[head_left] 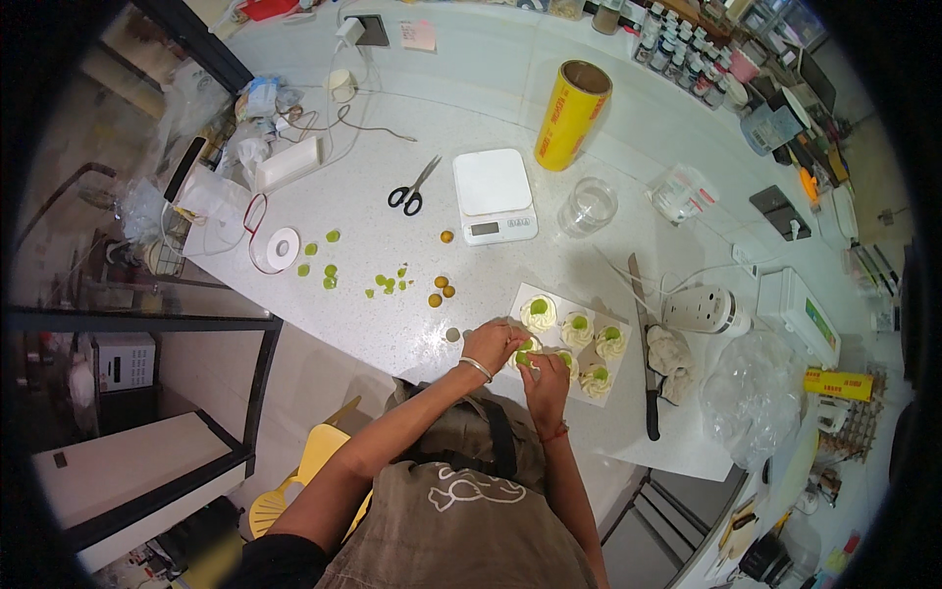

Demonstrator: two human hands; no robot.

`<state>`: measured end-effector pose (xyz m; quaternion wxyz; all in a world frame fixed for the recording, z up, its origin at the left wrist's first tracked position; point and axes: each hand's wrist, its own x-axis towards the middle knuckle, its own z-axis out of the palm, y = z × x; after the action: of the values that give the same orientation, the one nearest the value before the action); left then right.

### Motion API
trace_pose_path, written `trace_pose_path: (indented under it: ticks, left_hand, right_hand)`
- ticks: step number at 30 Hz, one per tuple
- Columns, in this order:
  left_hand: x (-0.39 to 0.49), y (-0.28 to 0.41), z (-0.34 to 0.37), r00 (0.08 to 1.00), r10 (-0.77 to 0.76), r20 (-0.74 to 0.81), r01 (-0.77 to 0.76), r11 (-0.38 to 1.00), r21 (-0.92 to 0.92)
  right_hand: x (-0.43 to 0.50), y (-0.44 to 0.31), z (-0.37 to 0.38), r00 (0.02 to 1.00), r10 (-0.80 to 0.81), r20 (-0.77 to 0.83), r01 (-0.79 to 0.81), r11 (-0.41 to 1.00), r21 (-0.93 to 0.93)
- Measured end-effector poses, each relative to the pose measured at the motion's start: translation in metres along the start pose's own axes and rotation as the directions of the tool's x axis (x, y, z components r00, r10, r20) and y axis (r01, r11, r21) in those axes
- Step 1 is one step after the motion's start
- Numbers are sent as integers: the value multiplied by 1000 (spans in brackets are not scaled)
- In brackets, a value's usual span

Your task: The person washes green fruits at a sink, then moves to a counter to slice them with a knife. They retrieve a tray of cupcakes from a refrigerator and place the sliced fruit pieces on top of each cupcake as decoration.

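Several cupcakes with swirled cream (577, 330) stand on a white board (622, 324), each bearing a green piece on top. My left hand (493, 347) reaches to the nearest left cupcake, its fingertips beside a green piece (525, 344). From the right, my right hand (547, 375) pinches a second green piece (522, 358) at the same cupcake; the fingers partly hide it. Whether the left fingers grip anything is unclear. Further left on the counter lie loose green pieces (330, 271) and several small brown balls (441, 282).
Black-handled scissors (413, 193), a white digital scale (494, 193), a clear cup (589, 206) and a yellow wrap roll (570, 118) stand or lie behind the board. Right of it are a long knife (647, 368), a cloth (668, 353), a power strip (699, 309) and a plastic bag (751, 397).
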<state>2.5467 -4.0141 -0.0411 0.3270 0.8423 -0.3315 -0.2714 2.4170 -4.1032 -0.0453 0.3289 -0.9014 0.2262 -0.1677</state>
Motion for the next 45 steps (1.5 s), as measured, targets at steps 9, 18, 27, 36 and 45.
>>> trace_pose_path:
  ticks: [9, 18, 27, 36, 45]
  left_hand:
    - [-3, 5, -3, 998, 69, -5, -68, 998, 13]
    - [1, 2, 1, 993, 113, -24, -112, 992, 57]
    - [0, 3, 0, 999, 39, 3, -39, 999, 26]
    - [-1, -4, 2, 997, 14, -74, -22, 994, -105]
    - [-33, -167, -116, 443, -414, -795, 310, 903, -297]
  right_hand:
    - [-1, 1, 5, 999, -26, 41, 29, 996, -83]
    - [3, -1, 10, 1000, -28, 10, 28, 998, -60]
    - [3, 4, 12, 1000, -31, -2, 31, 998, -48]
    - [0, 10, 11, 999, -6, -41, 4, 999, -41]
    - [-12, -14, -31, 979, 124, -164, -119, 992, 40]
